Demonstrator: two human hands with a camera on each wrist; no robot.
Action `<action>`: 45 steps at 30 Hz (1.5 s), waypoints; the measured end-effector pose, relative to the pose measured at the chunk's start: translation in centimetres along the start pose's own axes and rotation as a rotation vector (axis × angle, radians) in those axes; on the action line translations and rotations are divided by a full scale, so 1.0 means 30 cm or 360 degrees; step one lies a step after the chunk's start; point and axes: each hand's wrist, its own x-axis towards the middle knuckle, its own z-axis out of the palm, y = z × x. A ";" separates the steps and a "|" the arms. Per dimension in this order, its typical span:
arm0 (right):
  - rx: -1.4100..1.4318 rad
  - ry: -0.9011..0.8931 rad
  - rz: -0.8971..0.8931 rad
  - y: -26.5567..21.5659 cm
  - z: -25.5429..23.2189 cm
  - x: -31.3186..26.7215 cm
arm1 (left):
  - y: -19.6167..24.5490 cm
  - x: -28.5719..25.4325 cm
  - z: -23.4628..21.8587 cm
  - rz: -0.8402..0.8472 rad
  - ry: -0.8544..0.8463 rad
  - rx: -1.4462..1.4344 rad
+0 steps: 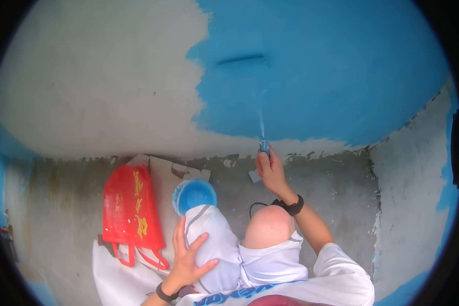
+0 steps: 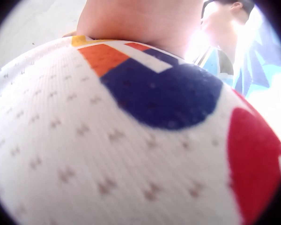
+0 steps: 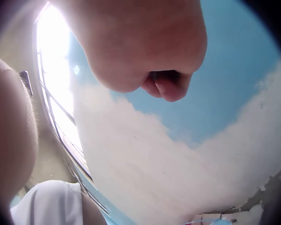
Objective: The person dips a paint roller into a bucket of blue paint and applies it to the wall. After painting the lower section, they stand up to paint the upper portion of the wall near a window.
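My right hand grips the handle of a paint roller, its arm reaching forward to the wall. The roller head lies against the blue-painted part of the wall, left of its middle. In the right wrist view the curled fingers show, while the roller is hidden behind the hand. My left hand rests on the left thigh with its fingers spread. White patterned cloth fills most of the left wrist view. Just beyond the left knee stands a bucket with blue paint in it.
Left of the bucket, a red bag with yellow characters lies on pale sheeting. The wall's left part is bare grey-white, with a ragged paint edge. A side wall meets it at the right. A small pale scrap lies on the floor.
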 end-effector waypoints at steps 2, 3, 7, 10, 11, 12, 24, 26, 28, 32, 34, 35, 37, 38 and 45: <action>0.0111 -0.0013 0.0026 -0.022 -0.005 -0.003 | -0.002 0.003 0.002 0.0005 -0.0018 0.0036; 0.0122 -0.0001 -0.0089 -0.047 -0.004 0.004 | -0.003 0.005 0.000 0.0012 -0.0017 0.0044; 0.0083 0.0043 -0.0291 -0.230 -0.002 0.090 | -0.007 0.008 0.000 0.0019 -0.0025 0.0048; 0.0091 0.0025 -0.0368 -0.407 0.014 0.187 | -0.013 0.012 0.002 0.0003 -0.0028 0.0038; 0.0123 0.0002 -0.0366 -0.453 0.021 0.213 | -0.011 0.013 0.001 0.0000 -0.0034 0.0039; 0.0155 -0.0022 -0.0366 -0.475 0.025 0.231 | -0.009 0.016 0.000 0.0003 -0.0033 0.0034; -0.0388 0.0158 -0.0268 -0.002 0.016 0.131 | -0.017 0.028 0.003 -0.0001 -0.0041 -0.0004; -0.0402 0.0211 -0.0217 0.130 -0.006 0.072 | -0.017 0.023 -0.004 0.0013 -0.0046 0.0009; -0.0412 0.0269 -0.0203 0.217 -0.021 0.027 | -0.018 0.024 -0.004 0.0012 -0.0062 0.0037; -0.0470 0.0286 -0.0192 0.312 -0.047 -0.055 | -0.011 0.022 -0.004 0.0049 -0.0028 0.0038; -0.0438 0.0286 -0.0191 0.312 -0.057 -0.089 | -0.010 0.023 -0.004 0.0080 -0.0023 0.0044; -0.0200 0.0275 -0.0110 0.307 -0.071 -0.108 | -0.009 0.023 -0.003 0.0078 -0.0015 0.0044; 0.0045 0.0261 -0.0035 0.248 -0.077 -0.106 | -0.013 0.021 -0.006 0.0084 -0.0037 0.0076; 0.0016 0.0219 -0.0136 0.200 -0.087 -0.086 | -0.014 0.022 -0.005 0.0084 -0.0035 0.0078; 0.0108 0.0150 -0.0313 -0.271 -0.058 0.132 | -0.001 0.028 0.004 0.0009 -0.0007 -0.0041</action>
